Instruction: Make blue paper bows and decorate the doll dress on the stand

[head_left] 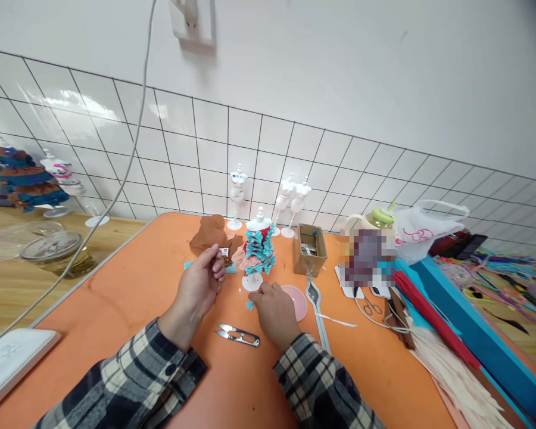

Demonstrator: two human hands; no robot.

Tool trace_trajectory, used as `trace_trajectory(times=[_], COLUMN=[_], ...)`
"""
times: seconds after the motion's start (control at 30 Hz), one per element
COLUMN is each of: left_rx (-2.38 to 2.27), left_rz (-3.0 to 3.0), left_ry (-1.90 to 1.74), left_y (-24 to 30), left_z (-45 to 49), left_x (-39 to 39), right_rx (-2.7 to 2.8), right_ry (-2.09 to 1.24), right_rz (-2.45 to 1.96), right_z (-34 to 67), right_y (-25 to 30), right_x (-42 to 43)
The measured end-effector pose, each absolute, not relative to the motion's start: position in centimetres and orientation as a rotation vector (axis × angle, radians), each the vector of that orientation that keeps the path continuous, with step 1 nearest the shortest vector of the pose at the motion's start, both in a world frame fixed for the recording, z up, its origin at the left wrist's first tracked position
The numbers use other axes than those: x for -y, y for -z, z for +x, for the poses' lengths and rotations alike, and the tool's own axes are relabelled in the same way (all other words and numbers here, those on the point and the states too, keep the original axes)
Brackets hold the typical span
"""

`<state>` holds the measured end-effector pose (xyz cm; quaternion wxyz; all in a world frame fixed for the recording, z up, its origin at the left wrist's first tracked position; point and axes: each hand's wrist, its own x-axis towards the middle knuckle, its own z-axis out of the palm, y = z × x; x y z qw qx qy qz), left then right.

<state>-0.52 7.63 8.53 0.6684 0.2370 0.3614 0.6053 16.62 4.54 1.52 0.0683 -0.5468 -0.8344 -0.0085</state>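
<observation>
one small mannequin (259,243) in teal ruffles, standing on an orange table (245,381).
it stands just beyond your left hand (199,283), fingers loosely curled, and your right hand (276,311), fingers bent down beside a teal scrap (249,305); whether either grips anything cannot be told.

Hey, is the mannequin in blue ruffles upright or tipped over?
Upright: the ruffled mannequin stands on its white base, neck on top.
</observation>
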Motion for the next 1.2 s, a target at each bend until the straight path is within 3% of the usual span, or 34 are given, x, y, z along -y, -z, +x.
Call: trace_trajectory(times=[0.13, 0.27, 0.47, 0.6, 0.87, 1.03, 1.2], left_rx=[-0.862, -0.89, -1.015, -1.082, -0.751, -0.829, -0.753], left_rz=[0.726, 0.896, 1.088, 1.21, 0.423, 0.015, 0.125], left_ry=[-1.167, -1.257, -1.128, -1.06, -1.482, -1.282, -1.241], left_y=[-8.3, -9.1, -12.2, -12.8, -10.2, -7.8, -6.5], left_z=[-1.4, -2.5, -3.0, -1.5, -0.3, 2.0, 3.9], left_x=[-7.7, -7.6, -6.8, -7.0, -7.6, -6.1, -5.3], right_rx=[2.504, 2.28, 1.994, 1.886, 1.739, 1.734, 1.664], right_ry=[-0.03, -0.122, -0.498, -0.522, -0.498, -0.455, -0.367], right_rz=[-1.637, -1.547, -1.202, -1.009, -1.147, -1.322, -1.344], right_z=[16.5, 17.2, 18.9, 18.7, 16.8, 16.3, 16.1], right_y=[-0.9, -1.6, -6.9, -10.1, -10.2, -9.4, -8.7], right_x=[-4.9, -3.7, -1.8, -3.2, -5.9, -6.7, -6.9])
